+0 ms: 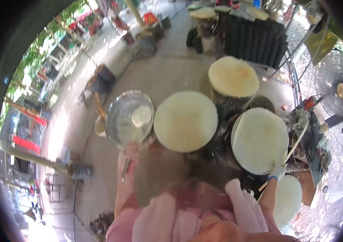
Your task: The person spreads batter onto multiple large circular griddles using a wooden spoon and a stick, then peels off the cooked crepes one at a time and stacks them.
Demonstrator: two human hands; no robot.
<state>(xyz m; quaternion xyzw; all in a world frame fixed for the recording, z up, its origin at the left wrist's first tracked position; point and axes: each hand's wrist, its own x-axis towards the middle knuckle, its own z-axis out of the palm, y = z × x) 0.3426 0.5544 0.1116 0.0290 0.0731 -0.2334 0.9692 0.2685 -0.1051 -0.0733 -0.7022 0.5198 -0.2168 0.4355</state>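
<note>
My left hand (130, 154) is at the near rim of a wide metal basin (108, 133). Its fingers are blurred, so their grip is unclear. A pale round lump that looks like dough (141, 117) lies in the basin. My gloved right hand (278, 171), with a blue band at the wrist, is closed around a long pale stick (296, 142). This hand is at the near right edge of a thin pale round sheet, like a flatbread (259, 139). Between my hands, another round sheet (186, 121), browner at its middle, lies on a round surface.
A browned round sheet (233, 77) rests on a stand farther off; another (288, 201) leans low at the right. A dark pot (262, 103) stands behind the right sheet. An electric fan (337, 81) and stacked dark cylinders (253, 39) are beyond. A bucket (80, 170) is left.
</note>
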